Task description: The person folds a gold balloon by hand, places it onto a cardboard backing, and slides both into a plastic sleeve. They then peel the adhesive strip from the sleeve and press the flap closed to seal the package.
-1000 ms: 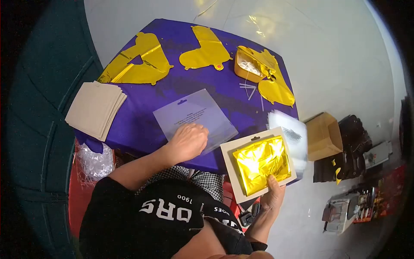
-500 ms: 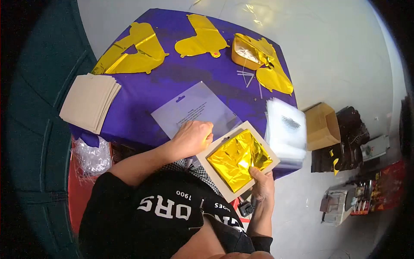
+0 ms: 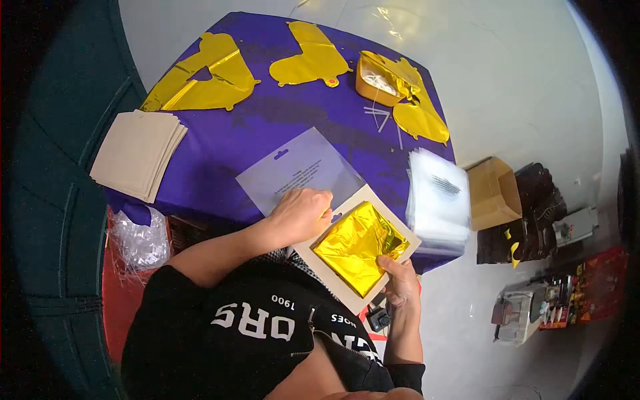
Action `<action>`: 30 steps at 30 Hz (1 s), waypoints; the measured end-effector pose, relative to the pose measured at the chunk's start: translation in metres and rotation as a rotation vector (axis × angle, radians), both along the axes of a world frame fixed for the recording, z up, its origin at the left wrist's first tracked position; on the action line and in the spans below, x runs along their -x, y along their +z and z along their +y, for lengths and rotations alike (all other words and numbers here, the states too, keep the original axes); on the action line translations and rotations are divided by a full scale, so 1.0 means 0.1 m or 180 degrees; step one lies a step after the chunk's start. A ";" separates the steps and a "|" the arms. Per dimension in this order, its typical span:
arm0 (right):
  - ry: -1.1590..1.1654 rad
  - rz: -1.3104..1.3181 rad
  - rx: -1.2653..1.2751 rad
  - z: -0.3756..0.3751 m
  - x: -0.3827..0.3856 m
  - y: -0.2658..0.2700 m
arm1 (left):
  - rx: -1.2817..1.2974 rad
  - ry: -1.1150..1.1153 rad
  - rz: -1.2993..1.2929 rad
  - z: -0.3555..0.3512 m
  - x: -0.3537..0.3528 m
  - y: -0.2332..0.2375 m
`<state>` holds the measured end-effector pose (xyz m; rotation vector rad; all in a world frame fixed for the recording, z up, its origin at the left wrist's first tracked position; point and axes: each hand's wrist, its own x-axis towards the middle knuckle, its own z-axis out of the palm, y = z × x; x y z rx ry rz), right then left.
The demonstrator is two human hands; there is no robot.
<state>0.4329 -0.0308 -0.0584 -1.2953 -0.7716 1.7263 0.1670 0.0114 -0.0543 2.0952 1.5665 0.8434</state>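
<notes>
My right hand [image 3: 401,280] grips a beige cardboard sheet [image 3: 320,259] by its near right side, thumb pressed on the folded gold foil balloon [image 3: 360,250] lying on it. A clear plastic bag [image 3: 303,160] with printed text and a hang hole lies on the purple-covered table. My left hand [image 3: 301,213] is closed at the near edge of this bag, its fingertips hidden beneath the fist. The far corner of the cardboard overlaps the bag's right edge in this view, close to the left knuckles.
Beige cardboard sheets [image 3: 137,153] are stacked at the left, clear bags [image 3: 438,200] at the right. Flat gold foil balloons [image 3: 310,57] lie along the back, near a yellow box [image 3: 373,90] with white strips. A cardboard box [image 3: 493,193] stands beyond the table's right side.
The cardboard with the folded foil has shifted slightly left, closer to my left hand and the bag. My right hand moved along with it, and the view has shifted a little.
</notes>
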 end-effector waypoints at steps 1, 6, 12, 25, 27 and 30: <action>0.0010 0.0009 -0.0015 0.00 -0.01 0.00 | 0.0003 0.0008 0.0008 -0.01 0.00 0.02; -0.0058 0.0012 0.0034 -0.02 0.01 0.02 | -0.0018 0.0033 0.0025 -0.02 -0.01 0.02; -0.0051 -0.0003 0.0059 -0.01 0.09 0.05 | -0.0008 -0.0058 0.0077 -0.06 -0.01 0.02; 0.0010 0.0250 -0.0037 -0.05 0.12 0.01 | 0.0386 -0.0379 0.0398 -0.23 -0.06 0.19; 0.0037 0.0213 0.0038 -0.05 0.09 -0.03 | 0.0400 -0.0484 0.0409 -0.26 -0.08 0.23; 0.0029 0.0226 0.0061 -0.07 0.09 -0.07 | 0.0314 -0.0501 0.0446 -0.27 -0.10 0.25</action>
